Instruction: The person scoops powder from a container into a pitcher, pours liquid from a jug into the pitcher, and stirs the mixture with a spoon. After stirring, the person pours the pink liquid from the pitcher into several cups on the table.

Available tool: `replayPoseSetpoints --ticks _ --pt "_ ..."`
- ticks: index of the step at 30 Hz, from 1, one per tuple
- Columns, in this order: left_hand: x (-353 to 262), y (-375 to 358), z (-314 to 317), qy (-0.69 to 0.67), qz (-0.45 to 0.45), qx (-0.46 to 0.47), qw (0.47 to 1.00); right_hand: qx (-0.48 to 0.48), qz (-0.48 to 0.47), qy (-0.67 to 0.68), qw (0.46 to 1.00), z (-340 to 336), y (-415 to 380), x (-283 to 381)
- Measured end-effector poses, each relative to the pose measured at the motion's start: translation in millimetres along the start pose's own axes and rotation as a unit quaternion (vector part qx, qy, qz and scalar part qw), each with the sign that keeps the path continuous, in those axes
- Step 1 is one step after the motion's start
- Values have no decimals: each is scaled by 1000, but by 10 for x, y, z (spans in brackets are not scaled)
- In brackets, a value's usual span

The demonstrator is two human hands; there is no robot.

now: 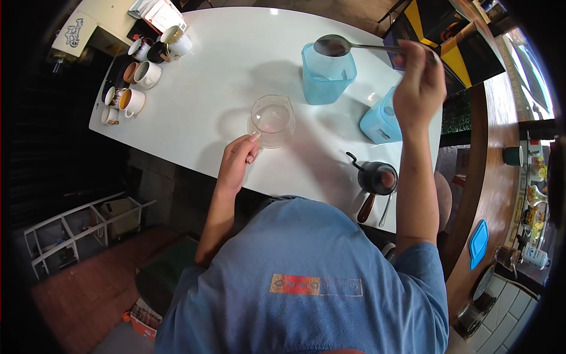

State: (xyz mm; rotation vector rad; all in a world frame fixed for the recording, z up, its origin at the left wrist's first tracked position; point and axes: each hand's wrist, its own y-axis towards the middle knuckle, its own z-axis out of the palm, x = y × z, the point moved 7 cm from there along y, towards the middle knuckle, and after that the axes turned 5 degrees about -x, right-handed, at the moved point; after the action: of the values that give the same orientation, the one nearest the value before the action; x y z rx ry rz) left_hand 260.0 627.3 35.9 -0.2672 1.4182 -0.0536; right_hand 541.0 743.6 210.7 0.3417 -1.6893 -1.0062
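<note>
A clear glass jug [272, 121] with a small spout stands on the white table. The fingers of my left hand [236, 159] are closed at its handle. Raised at the right, my right hand [420, 88] grips a long-handled metal spoon [333, 46]. The spoon's bowl looks dark and overlaps the far rim of a translucent blue plastic container [328, 85], which stands beyond the jug. Partly behind my right forearm is a second blue container [378, 125]. Nearer me sits a black gooseneck kettle [368, 177] with a wooden handle, beside a thin metal utensil [385, 211].
Several mugs [147, 74] crowd the table's left end, near a cream-coloured machine [88, 26]. Black and yellow boxes [466, 50] stand at the far right. On the wooden counter [495, 147] to the right lies a blue lid [479, 243].
</note>
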Motion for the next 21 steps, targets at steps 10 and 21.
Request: replayPoseSetpoints --ticks 10,21 --pt "91 -52 -45 -17 -4 -4 1000 318 71 -165 931 824 -244 -497" --pt "137 -64 -64 -31 -25 -22 999 379 139 -176 898 828 -260 -701"
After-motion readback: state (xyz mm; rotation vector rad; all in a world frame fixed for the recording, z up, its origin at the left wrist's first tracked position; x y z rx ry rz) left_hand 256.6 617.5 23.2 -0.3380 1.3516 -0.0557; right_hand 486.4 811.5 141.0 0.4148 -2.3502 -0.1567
